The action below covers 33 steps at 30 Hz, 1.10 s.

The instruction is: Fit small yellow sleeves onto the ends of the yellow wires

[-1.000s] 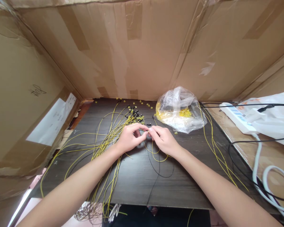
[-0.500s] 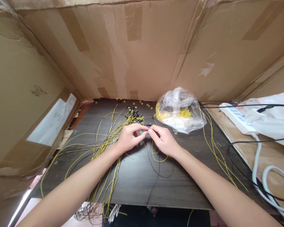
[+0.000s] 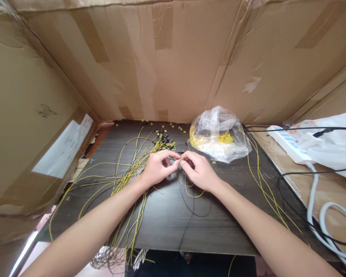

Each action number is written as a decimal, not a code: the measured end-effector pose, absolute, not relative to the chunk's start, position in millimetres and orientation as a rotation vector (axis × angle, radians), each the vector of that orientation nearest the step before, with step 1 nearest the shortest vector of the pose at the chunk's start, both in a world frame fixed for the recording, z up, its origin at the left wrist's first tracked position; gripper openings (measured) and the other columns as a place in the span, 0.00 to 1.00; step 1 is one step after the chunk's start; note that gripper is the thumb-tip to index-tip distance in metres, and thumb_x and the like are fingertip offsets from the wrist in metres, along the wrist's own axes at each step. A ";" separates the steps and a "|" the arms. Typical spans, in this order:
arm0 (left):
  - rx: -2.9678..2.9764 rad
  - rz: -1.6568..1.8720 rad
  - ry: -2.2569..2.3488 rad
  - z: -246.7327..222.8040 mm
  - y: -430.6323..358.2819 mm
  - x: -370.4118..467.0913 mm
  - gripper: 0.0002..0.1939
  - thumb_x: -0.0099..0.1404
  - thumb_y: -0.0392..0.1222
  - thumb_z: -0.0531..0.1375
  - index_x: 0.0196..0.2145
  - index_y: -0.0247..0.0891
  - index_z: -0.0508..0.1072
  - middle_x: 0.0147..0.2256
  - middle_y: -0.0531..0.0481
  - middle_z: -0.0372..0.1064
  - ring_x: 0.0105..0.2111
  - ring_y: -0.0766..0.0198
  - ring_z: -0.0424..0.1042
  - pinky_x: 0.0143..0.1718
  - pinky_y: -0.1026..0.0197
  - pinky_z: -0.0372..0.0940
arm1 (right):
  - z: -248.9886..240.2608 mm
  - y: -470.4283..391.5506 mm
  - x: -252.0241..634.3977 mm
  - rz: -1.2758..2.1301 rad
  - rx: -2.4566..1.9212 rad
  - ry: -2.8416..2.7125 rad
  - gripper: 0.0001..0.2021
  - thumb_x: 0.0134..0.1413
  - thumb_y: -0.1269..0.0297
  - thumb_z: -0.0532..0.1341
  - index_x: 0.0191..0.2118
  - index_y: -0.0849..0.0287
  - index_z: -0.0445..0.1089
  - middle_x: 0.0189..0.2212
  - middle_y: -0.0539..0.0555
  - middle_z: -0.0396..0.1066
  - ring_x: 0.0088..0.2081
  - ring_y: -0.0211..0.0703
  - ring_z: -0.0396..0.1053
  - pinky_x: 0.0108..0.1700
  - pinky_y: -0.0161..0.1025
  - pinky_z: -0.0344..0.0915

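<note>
My left hand (image 3: 160, 166) and my right hand (image 3: 200, 169) meet fingertip to fingertip over the middle of the dark table (image 3: 167, 227). A tiny yellow plastic piece (image 3: 180, 159) shows between the fingertips, pinched by the right thumb and forefinger. The left thumb and forefinger are pinched too, on what looks like a wire end with a dark tip, mostly hidden. Thin yellow and black wires (image 3: 195, 197) loop on the table below the hands. Beside my left hand lies a bundle of yellow wires (image 3: 129, 175), their black connectors (image 3: 164, 140) gathered behind it.
Small loose yellow pieces (image 3: 172, 125) are scattered along the table's back. A clear plastic bag (image 3: 219, 134) with yellow pieces inside stands back right. Further right lie a white power strip (image 3: 291, 146) and cables. Cardboard walls (image 3: 175, 69) enclose the back and sides.
My right fingers have parted slightly from the left fingertips, and the tiny yellow piece now shows between them. The arms and wires have hardly moved.
</note>
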State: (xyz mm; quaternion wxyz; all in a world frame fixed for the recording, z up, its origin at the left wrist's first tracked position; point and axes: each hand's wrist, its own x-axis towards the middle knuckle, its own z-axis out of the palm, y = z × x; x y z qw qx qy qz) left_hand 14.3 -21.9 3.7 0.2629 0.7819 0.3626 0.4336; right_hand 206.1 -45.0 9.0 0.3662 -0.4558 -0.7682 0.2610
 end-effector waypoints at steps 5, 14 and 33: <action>2.131 1.173 0.977 2.1 -20.7 13.0 0.07 0.65 0.38 0.65 0.40 0.38 0.82 0.33 0.50 0.80 0.21 0.72 0.69 0.27 0.67 0.66 | 6.6 -44.0 206.7 0.596 -1.186 -2.014 0.08 0.67 0.65 0.54 0.36 0.57 0.67 0.31 0.53 0.69 0.34 0.43 0.66 0.38 0.40 0.60; 2.155 1.194 0.934 -0.2 -19.4 12.4 0.07 0.66 0.38 0.65 0.40 0.37 0.83 0.36 0.47 0.81 0.22 0.72 0.68 0.26 0.67 0.65 | 2.3 -42.3 208.1 0.553 -1.162 -2.092 0.12 0.71 0.63 0.50 0.33 0.56 0.63 0.30 0.52 0.66 0.35 0.45 0.64 0.39 0.41 0.58; 2.176 1.219 0.883 -3.6 -17.8 13.3 0.07 0.67 0.37 0.65 0.41 0.36 0.83 0.35 0.46 0.81 0.24 0.70 0.70 0.27 0.66 0.66 | 7.1 -43.7 203.4 0.745 -1.197 -1.975 0.17 0.71 0.60 0.47 0.28 0.56 0.60 0.25 0.51 0.66 0.29 0.41 0.64 0.35 0.39 0.56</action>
